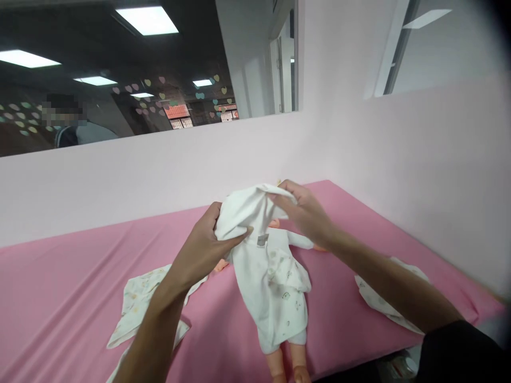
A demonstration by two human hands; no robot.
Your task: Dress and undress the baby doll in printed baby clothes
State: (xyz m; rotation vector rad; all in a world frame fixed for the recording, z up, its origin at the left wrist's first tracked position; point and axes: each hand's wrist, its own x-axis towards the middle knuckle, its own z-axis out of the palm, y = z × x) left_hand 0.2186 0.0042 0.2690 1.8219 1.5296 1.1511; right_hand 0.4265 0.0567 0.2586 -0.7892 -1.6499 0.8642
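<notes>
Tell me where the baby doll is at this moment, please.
In the head view, the baby doll lies at the centre of the pink mattress, between two loose printed cloths, with the left hand and right hand gripping the white hood over its head.

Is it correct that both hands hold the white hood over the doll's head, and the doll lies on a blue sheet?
Not quite: the sheet is pink, not blue, as the head view shows. Both the left hand and right hand do hold the white hood over the doll.

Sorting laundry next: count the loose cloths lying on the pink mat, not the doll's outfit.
2: one cloth under the left forearm, another cloth under the right forearm. Arms may hide more.
</notes>
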